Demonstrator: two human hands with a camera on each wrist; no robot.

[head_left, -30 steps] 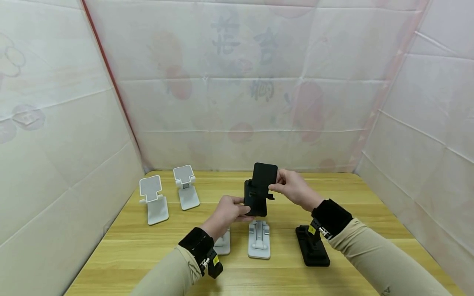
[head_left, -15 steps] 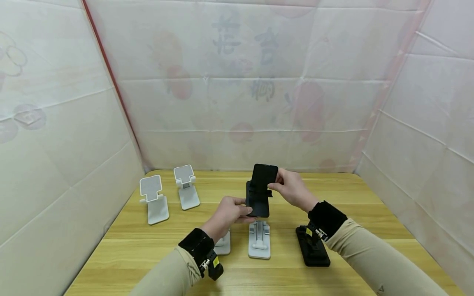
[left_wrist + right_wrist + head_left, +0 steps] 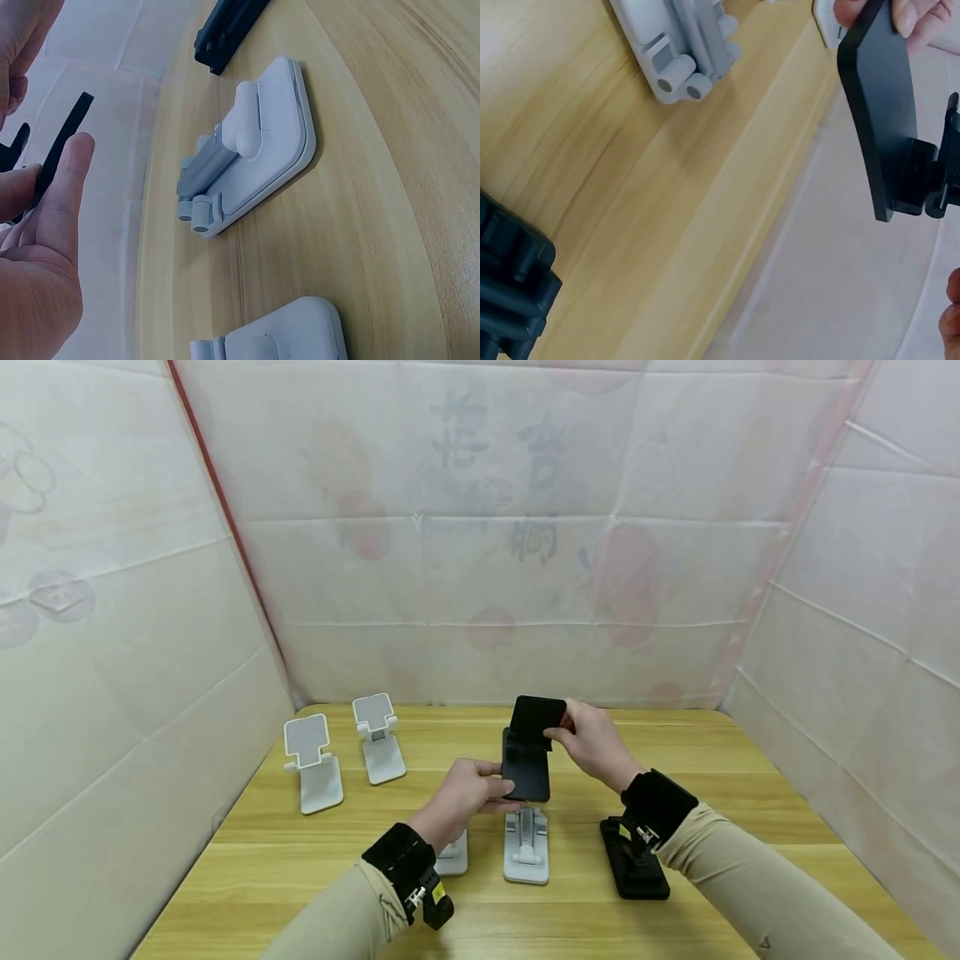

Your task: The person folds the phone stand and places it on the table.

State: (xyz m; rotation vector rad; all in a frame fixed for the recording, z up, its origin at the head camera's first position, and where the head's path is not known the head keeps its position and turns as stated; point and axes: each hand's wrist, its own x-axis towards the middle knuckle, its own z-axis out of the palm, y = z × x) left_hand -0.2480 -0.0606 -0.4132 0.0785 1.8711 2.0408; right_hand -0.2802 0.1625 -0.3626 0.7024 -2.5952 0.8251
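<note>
A black phone stand (image 3: 527, 774) is held up in the air over the table, partly unfolded. My left hand (image 3: 467, 789) grips its flat base, thumb on the face and fingers behind. My right hand (image 3: 596, 743) pinches the right edge of the upper plate (image 3: 537, 714), which leans at an angle to the base. In the right wrist view the base (image 3: 877, 105) shows edge-on with the hinge at its end. The left wrist view shows the thin base (image 3: 66, 139) between thumb and fingers. Below it lies a folded white phone stand (image 3: 527, 853).
Another folded white stand (image 3: 453, 858) is partly hidden by the left wrist. A folded black stand (image 3: 633, 870) lies under the right wrist. Two unfolded white stands (image 3: 321, 787) stand at the back left of the wooden table (image 3: 525, 927). Pale cloth walls (image 3: 480, 568) enclose the back and sides.
The black stand's upper plate has tilted and now looks shorter from the head view. The stand has shifted slightly right; the right wrist moved a little left, then lower.
</note>
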